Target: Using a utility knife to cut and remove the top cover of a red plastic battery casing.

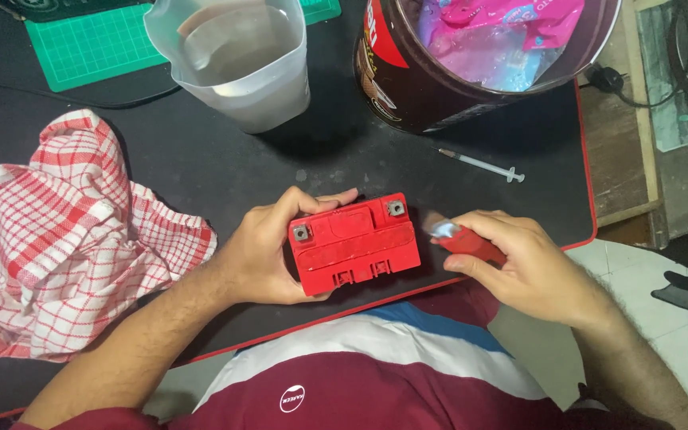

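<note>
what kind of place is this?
Likely a home hobby desk: a black desk mat with a green cutting mat, a syringe, and a red battery held by the left hand.

We see table (201, 159) under black mat with red edging; worn wooden surface (615, 151) at right of frame; pale tiled floor (678, 334) lower right; even indoor light.

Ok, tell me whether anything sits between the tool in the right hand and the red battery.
Nothing visible does. The right hand holds the red tool just beside the battery, only bare mat between. The left hand grips the battery's far side.
</note>
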